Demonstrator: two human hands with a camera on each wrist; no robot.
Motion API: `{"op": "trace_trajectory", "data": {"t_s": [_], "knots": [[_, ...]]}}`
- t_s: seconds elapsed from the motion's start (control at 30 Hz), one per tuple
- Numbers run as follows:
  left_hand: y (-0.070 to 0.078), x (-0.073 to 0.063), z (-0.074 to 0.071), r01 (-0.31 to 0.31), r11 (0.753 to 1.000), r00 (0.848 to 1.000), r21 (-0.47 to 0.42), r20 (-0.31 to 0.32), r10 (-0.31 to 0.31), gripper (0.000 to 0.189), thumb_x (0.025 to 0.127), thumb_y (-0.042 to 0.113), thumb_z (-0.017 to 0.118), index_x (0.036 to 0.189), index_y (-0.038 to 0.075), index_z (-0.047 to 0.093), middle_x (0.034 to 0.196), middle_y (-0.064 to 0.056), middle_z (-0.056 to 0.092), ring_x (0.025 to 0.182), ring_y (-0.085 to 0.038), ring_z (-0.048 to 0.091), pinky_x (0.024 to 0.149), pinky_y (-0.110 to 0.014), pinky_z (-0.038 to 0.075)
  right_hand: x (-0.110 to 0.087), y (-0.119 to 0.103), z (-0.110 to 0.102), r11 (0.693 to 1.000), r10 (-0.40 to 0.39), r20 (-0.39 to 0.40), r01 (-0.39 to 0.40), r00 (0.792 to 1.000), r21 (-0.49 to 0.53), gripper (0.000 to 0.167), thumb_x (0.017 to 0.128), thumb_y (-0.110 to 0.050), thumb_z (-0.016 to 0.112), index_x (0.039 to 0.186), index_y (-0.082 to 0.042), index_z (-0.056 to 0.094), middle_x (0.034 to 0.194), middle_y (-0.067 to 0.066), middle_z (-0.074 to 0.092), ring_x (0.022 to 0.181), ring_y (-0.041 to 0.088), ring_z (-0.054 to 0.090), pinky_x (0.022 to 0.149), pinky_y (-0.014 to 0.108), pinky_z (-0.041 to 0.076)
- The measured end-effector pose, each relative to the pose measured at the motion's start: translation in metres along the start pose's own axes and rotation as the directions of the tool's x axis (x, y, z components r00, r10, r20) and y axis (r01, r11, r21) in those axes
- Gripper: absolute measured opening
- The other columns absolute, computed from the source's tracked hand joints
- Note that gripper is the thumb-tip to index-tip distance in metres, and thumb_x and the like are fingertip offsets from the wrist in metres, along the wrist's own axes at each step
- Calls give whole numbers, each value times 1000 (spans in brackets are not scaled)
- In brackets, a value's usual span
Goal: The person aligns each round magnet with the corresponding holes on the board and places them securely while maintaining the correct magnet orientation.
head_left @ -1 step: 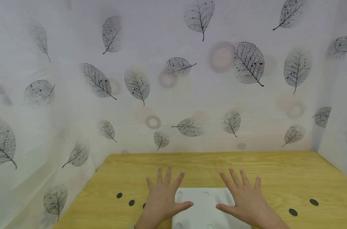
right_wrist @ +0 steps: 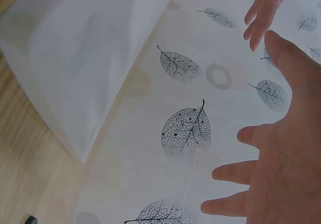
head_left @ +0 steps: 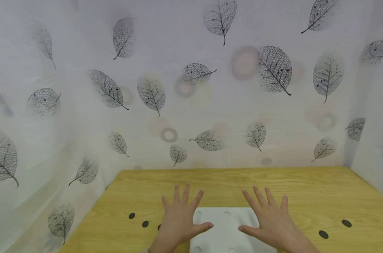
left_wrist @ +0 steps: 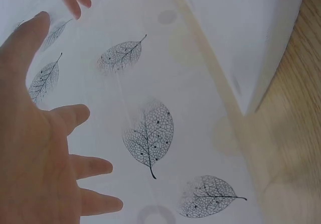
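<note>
With hands (head_left: 179,222) (head_left: 273,222) apart, spread and empty, take the probably light, stiff white board (head_left: 226,232), well in from the tabletop's (head_left: 220,186) far edge, by its sides.

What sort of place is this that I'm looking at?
Probably a screened-off tabletop workspace, though the wider room is out of sight. Leaf-print sheeting stands behind and at both sides of a wooden table, which bears a white board and dark discs.

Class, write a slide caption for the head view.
Spread left hand and right hand by a white board, dark discs either side.
</note>
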State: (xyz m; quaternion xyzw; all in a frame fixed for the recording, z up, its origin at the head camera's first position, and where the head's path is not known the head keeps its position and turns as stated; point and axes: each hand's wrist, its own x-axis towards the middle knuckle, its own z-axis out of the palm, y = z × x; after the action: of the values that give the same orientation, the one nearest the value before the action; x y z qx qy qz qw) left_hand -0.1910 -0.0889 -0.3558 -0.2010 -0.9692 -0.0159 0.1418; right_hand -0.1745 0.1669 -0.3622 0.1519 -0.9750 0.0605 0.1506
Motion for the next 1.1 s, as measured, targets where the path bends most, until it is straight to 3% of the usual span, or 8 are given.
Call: {"op": "trace_trajectory", "data": {"t_s": [0.4,0.83,1.1], "knots": [[1,1,-1,-17,1000,999,-11,45,17,84,68,76,41,138,30,31,141,-16,23,125,-46,17,82,-73,17,-1,0,0,1000,-20,-16,20,1000,-4,91,63,-74,51,133,-18,40,133,18,37,119,47,28,79,75,12],[0,0,1,-28,1000,995,-9,97,29,84,70,76,38,139,30,28,140,-15,27,127,-40,19,86,-70,17,-1,0,-3,999,-16,38,14,999,47,91,65,-72,52,135,-16,37,135,19,33,119,46,28,81,73,15],[0,-2,1,-58,998,997,25,53,56,79,75,73,34,138,26,31,138,-13,32,126,-35,25,88,-66,20,0,-2,-6,998,-24,36,22,999,60,88,66,-64,59,133,-11,39,133,21,35,118,46,30,86,68,19]]}}
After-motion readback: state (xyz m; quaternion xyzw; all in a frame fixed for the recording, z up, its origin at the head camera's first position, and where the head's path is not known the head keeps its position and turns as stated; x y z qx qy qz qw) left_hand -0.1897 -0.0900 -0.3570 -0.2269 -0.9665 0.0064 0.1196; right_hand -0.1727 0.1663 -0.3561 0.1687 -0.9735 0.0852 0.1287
